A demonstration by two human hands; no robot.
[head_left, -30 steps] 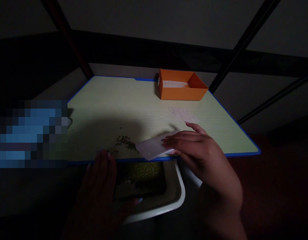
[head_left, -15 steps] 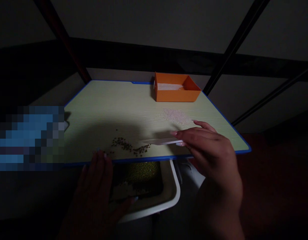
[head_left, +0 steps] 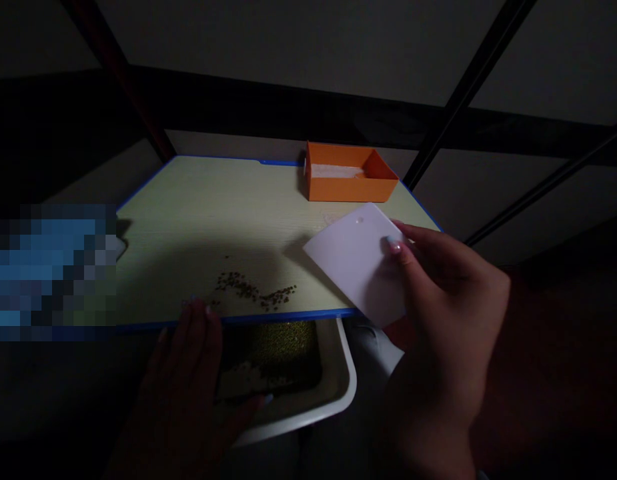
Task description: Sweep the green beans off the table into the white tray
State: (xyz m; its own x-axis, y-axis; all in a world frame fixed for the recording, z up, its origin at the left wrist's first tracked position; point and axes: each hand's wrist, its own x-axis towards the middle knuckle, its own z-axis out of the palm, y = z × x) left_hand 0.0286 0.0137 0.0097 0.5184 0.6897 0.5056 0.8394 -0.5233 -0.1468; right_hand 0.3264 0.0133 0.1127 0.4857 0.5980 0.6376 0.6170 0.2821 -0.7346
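My right hand (head_left: 451,300) pinches a thin white card (head_left: 355,260) between thumb and fingers. The card is tilted with its broad face toward me, and a small dot or hole shows near its upper corner. Behind it, a patch of pale grains (head_left: 330,218) is mostly hidden. Small dark brown seeds (head_left: 241,288) lie in a loose streak near the front edge of the table (head_left: 213,213), left of the card. My left hand (head_left: 183,373) has its fingers stretched out, with the tips at the table's blue front edge, beside a few seeds; it holds nothing.
An orange box (head_left: 351,190) with white contents stands at the table's back right. Below the front edge is a white basin (head_left: 349,373) with green beans (head_left: 283,343) inside. A pixelated blue area (head_left: 43,260) covers the left side. Panelled doors rise behind the table.
The card has turned from nearly edge-on to showing its broad face, and moved up and right, off the seeds. It now covers most of the pale grains. My left hand has barely moved.
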